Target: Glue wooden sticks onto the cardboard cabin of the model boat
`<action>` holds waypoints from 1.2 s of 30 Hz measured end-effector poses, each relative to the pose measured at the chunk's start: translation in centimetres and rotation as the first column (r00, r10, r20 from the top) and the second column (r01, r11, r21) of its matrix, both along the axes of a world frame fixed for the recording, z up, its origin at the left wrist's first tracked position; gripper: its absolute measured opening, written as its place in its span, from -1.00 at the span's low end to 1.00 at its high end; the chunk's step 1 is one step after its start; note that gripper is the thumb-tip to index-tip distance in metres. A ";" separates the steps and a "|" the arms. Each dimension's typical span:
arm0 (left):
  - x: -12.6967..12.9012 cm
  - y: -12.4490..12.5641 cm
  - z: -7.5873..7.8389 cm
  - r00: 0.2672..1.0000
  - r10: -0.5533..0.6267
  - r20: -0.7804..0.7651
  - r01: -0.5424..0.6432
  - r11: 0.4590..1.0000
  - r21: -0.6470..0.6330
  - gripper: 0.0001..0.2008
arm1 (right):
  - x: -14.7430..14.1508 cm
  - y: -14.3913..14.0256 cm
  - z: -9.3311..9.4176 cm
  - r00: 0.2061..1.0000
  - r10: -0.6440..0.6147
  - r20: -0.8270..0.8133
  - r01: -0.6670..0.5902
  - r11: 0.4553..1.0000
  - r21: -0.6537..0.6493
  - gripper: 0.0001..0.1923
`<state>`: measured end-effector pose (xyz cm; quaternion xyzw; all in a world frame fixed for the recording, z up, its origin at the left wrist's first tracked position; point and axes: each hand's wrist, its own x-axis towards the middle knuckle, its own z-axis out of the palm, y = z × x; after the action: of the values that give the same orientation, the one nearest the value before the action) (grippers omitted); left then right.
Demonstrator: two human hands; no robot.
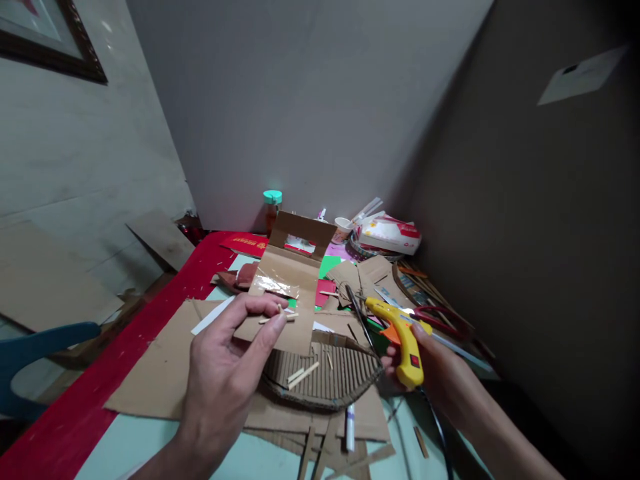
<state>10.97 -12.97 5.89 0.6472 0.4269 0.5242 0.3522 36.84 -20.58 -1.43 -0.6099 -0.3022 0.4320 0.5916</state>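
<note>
My left hand [225,373] holds up a folded cardboard piece [287,287] with a cut-out window and a shiny taped patch. Thumb and fingers also pinch a small wooden stick [277,318] against the cardboard's lower edge. My right hand [435,367] grips a yellow glue gun [403,333] with an orange trigger, its nozzle pointing left toward the cardboard, a short way apart from it. Below both lies a curved corrugated cardboard shape [325,380] with a few loose sticks [303,375] on it.
Flat cardboard sheets [160,360] cover a pale green table with a red strip [100,387] along its left side. Red-handled scissors [443,317], a teal-capped jar [271,208], a paper cup [343,229], a white bag and coloured paper scraps crowd the back right. A blue chair [35,347] stands at left.
</note>
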 end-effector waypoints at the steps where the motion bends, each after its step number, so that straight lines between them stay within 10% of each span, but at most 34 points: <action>1: 0.0 0.0 0.0 1.000 -0.005 -0.013 0.005 1.000 0.015 -0.90 | 0.1 -0.2 0.1 0.997 0.008 0.073 -0.005 0.999 -0.031 -0.52; 8: 0.7 -1.1 -0.1 0.999 -0.004 0.053 0.006 0.999 -0.036 -0.87 | -0.2 -0.9 1.4 0.769 0.089 0.633 0.014 0.988 -0.156 -0.46; 16: 0.9 -1.2 -0.9 1.000 -0.028 -0.005 0.028 0.996 0.080 -0.86 | 0.7 -0.3 1.5 0.500 0.204 0.842 0.058 0.962 -0.267 -0.45; 20: 0.9 -1.2 -1.3 0.994 -0.011 -0.109 0.035 0.976 0.216 -0.85 | -1.8 -1.0 4.0 0.366 0.070 0.928 -0.028 0.998 -0.064 -0.55; 24: 0.8 -1.4 -1.6 0.983 -0.032 -0.182 0.082 0.958 0.276 -0.84 | -6.1 -0.7 7.3 0.463 -0.063 0.884 -0.358 0.899 0.252 -0.95; 36: 0.8 -1.7 -1.6 0.934 -0.045 -0.356 0.154 0.946 0.285 -0.78 | -8.9 0.6 7.3 0.571 -0.049 0.819 -0.424 0.837 0.345 -0.89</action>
<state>11.78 -14.65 4.31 0.7969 0.3609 0.4443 0.1930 27.93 -20.00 5.89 -0.5217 -0.7028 0.0775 0.4774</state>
